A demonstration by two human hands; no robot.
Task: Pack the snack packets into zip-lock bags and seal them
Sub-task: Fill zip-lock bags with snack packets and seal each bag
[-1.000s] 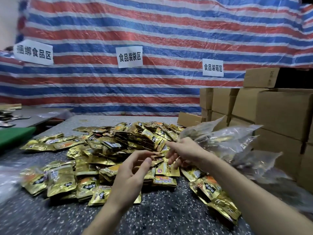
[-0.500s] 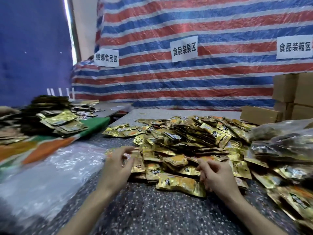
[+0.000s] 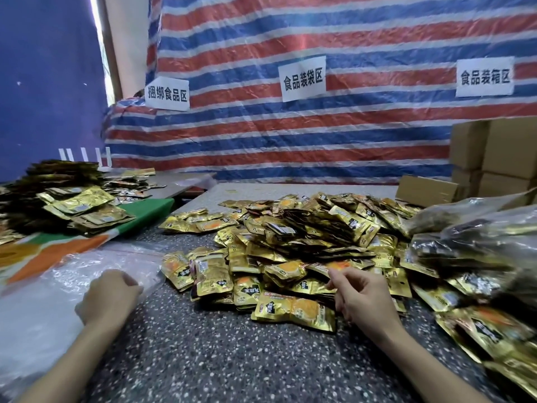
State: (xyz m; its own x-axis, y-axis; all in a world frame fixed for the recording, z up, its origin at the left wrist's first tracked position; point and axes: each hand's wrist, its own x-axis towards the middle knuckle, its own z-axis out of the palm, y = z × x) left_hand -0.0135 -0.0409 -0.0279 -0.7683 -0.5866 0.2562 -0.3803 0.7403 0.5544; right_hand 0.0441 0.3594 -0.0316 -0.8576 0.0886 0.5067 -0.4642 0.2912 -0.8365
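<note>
A big heap of gold snack packets (image 3: 305,242) covers the middle of the speckled table (image 3: 232,359). A stack of empty clear zip-lock bags (image 3: 37,315) lies flat at the near left. My left hand (image 3: 109,298) rests on the right edge of that stack, knuckles up, with its fingers curled down onto the top bag. My right hand (image 3: 363,298) hovers over the front of the heap. Its fingers are loosely curled and hold nothing, and its fingertips are close to a packet. One gold packet (image 3: 293,311) lies alone at the heap's front edge.
Clear bags filled with packets (image 3: 479,237) pile up at the right. Cardboard boxes (image 3: 505,149) stand behind them. A second heap of packets (image 3: 72,205) sits on a green and orange cloth (image 3: 58,251) at the far left. A striped tarp with paper signs hangs behind.
My left hand has moved left from the packet heap onto the stack of clear bags and curled its fingers. My right hand has stayed at the heap's front. The view has turned left.
</note>
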